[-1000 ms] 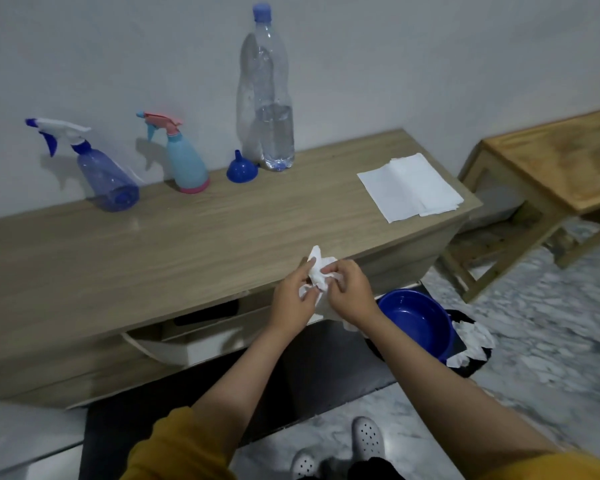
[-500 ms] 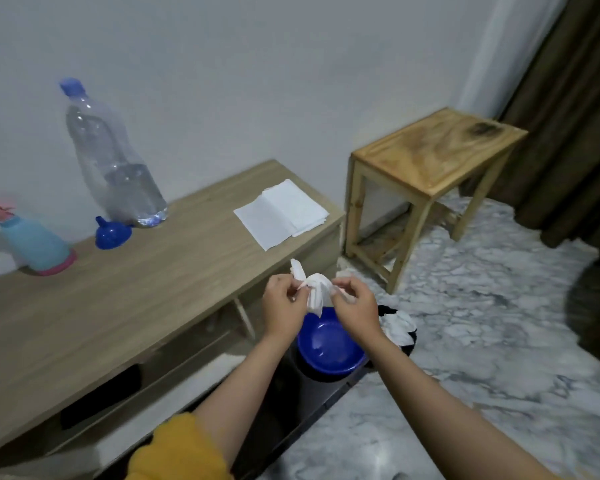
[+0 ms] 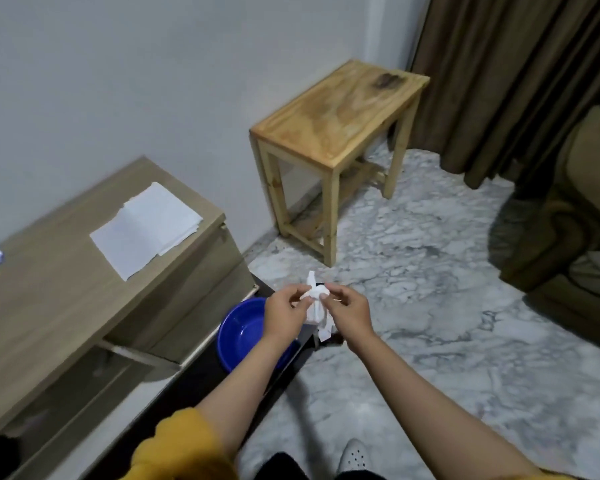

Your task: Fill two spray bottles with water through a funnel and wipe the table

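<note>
Both hands are pinching a crumpled white tissue (image 3: pixel 315 303) between them: the left hand (image 3: pixel 284 315) is gripping its left side, the right hand (image 3: pixel 347 311) its right, just above the blue basin (image 3: pixel 243 332), right of the surface (image 3: pixel 49 306).

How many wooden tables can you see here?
2. A long table at left along the wall, carrying folded paper; a small table to its right, near the curtain. More may be outside the view.
</note>
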